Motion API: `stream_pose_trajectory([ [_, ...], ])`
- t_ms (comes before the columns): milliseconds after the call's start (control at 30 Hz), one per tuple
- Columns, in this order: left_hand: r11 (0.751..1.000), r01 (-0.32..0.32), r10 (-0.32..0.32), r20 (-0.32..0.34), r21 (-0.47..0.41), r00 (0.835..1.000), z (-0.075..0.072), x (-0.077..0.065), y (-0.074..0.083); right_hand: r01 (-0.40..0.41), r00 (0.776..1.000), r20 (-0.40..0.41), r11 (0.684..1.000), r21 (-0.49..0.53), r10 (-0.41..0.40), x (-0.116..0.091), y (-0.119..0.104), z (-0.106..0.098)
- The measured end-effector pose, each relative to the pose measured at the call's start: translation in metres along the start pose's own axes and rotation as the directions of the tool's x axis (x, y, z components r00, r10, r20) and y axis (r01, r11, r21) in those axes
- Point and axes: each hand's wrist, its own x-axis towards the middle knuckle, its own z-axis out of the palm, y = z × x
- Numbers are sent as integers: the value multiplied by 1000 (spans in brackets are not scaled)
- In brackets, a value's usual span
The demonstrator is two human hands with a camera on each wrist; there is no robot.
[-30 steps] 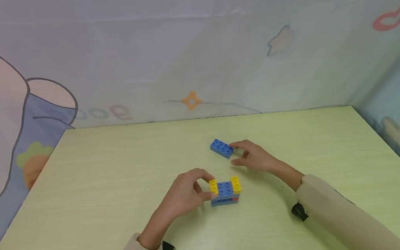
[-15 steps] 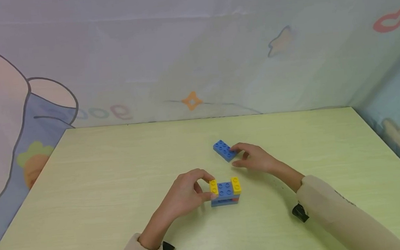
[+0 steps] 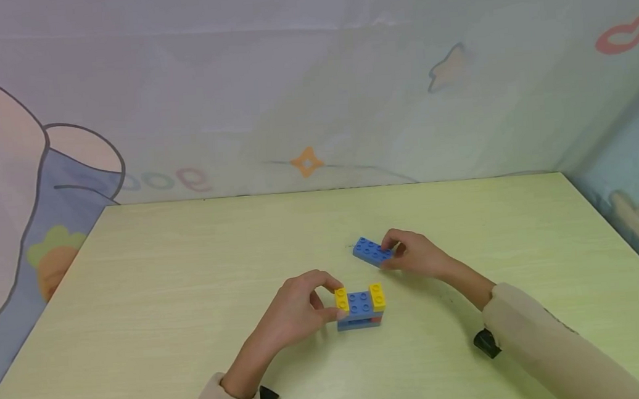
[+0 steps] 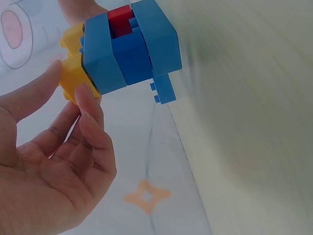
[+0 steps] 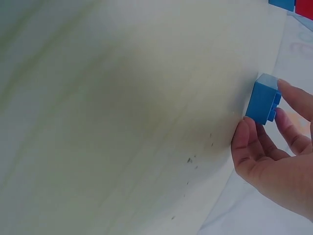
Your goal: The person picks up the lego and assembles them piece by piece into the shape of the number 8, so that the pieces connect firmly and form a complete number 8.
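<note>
A small stack of toy building bricks (image 3: pixel 359 302) stands on the table, with a yellow brick (image 3: pixel 341 299) on its left end and another yellow brick (image 3: pixel 377 296) on its right end. Thumb and fingers of my left hand (image 3: pixel 296 309) pinch the left yellow brick. In the left wrist view, a red brick (image 4: pixel 120 20) and a darker blue brick (image 4: pixel 131 56) sit between two lighter blue layers. Behind the stack, my right hand (image 3: pixel 419 255) grips the right end of a loose blue brick (image 3: pixel 369 250), its studs facing up. The fingertips partly cover that brick.
The pale wooden table (image 3: pixel 190 264) reaches back to a printed cloth backdrop (image 3: pixel 312 89). A second cloth panel (image 3: pixel 628 159) borders the right side. Black straps (image 3: pixel 486 343) show at both sleeves.
The loose blue brick has slid rightward and nearer to me, turning on the way. My right hand has closed from touching it to gripping its end. The left hand and stack stay put.
</note>
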Motion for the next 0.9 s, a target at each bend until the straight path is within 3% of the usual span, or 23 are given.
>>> stream_pose_trajectory([
  [567,1000,13,-13,-3,-15,1000,0,-1,0,-6,999,-42,999,-49,4,-10,2,-5],
  [700,1000,18,-18,-2,-26,1000,0,-1,0,20,999,-40,998,-51,-22,-14,-1,-8],
  [900,1000,12,-12,0,-28,1000,0,-1,0,82,996,-26,996,23,-82,-23,-12,-16],
])
